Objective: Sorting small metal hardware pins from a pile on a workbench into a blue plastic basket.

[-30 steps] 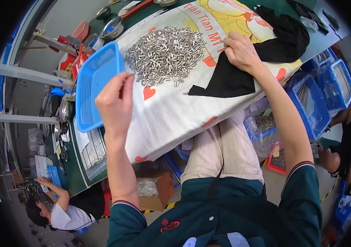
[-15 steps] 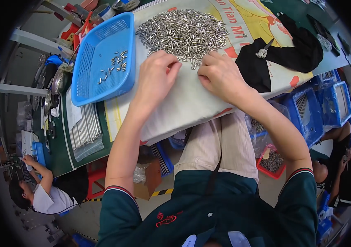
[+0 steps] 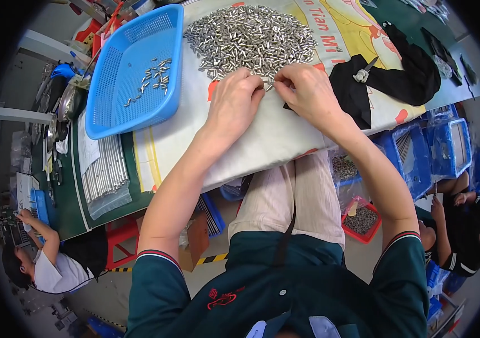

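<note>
A broad heap of small silvery metal pins (image 3: 251,42) lies on the cloth-covered table. At its near edge my left hand (image 3: 235,100) has its fingers curled together, thumb against the fingertips. Facing it, my right hand (image 3: 310,93) is also closed in a pinch. A few loose pins (image 3: 268,84) lie in the narrow gap between both sets of fingertips; whether either hand grips one is hidden. Left of the heap stands a blue plastic basket (image 3: 133,115) with several scattered pins (image 3: 158,73) on its bottom.
Black cloth (image 3: 349,90) with a small pointed tool (image 3: 365,72) on it lies to the right. Bundled metal rods (image 3: 105,174) rest left of the cloth. Blue bins (image 3: 409,158) and a red tray (image 3: 361,221) stand below on the right. Co-workers (image 3: 62,270) sit at both sides.
My hands have come closer together at the heap's near edge, the left one shifting right. The view has shifted slightly, and pins now show between my fingertips.
</note>
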A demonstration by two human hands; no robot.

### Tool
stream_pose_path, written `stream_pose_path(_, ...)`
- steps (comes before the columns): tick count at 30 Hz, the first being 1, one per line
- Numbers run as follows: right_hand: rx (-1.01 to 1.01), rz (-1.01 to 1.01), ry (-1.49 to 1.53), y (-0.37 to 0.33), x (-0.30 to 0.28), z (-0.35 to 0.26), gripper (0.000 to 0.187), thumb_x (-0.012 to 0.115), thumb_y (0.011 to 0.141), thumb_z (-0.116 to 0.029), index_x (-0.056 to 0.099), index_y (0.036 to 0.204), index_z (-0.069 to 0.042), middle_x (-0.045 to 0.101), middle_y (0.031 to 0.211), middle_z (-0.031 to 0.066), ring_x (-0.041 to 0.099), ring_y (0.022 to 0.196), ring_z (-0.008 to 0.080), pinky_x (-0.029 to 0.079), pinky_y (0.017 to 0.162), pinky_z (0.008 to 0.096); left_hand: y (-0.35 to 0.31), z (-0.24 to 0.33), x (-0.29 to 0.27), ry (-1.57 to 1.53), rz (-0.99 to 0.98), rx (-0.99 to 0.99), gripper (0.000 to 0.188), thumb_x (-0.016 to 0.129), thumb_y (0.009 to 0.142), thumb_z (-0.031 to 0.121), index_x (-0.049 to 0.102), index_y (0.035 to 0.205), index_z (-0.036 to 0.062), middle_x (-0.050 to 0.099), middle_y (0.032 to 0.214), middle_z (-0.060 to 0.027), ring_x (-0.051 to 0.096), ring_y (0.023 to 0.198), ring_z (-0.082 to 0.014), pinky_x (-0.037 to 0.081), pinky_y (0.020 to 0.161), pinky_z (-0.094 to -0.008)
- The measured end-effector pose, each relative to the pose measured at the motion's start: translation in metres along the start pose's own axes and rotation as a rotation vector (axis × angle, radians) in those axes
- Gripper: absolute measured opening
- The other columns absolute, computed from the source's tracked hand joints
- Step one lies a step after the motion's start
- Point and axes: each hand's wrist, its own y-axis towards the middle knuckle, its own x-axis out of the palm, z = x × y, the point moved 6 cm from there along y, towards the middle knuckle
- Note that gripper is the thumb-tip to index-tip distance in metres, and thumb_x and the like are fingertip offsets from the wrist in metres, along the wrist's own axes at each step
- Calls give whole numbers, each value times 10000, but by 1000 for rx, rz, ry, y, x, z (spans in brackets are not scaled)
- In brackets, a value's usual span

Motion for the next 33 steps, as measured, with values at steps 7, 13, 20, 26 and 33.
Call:
stream_pose_path(7,9,8,-278,3,7,-3,68,587,693,-79,620,677,-21,625,741,138,601,777,304,491,672,403,-2,-3,-7,10,54,-13,65,610,753,19,585,809,0,585,778,-123,579,713,-303,458,645,-391)
stream_pose_path(13,-101,-70,-408,6,5,-4,53,589,678,-72,614,686,-26,616,735,121,600,782,289,496,666,390,6,1,-6,34,61,21,82,609,746,12,589,826,12,565,778,-119,572,728,-303,457,648,-391)
stream_pose_path(20,-321,-8,-148,6,-1,-17,63,581,684,-72,596,730,-32,583,745,91,579,814,259,488,672,382,14,5,4,224,-36,142,89,591,733,25,574,819,15,516,788,-114,543,792,-292,449,700,-398)
stream_pose_path(26,-344,-132,-157,12,12,-13,95,606,673,-65,607,761,-30,569,795,84,551,820,253,475,705,365,-11,4,-14,312,-125,74,74,588,721,14,549,783,3,513,780,-129,552,782,-306,461,698,-413)
stream_pose_path(33,-553,-182,-324,17,24,-27,41,584,695,-75,599,708,-39,593,730,82,581,792,239,495,681,354,-18,1,-15,395,-219,95,66,578,714,-7,538,767,-3,516,752,-149,564,753,-318,475,674,-422)
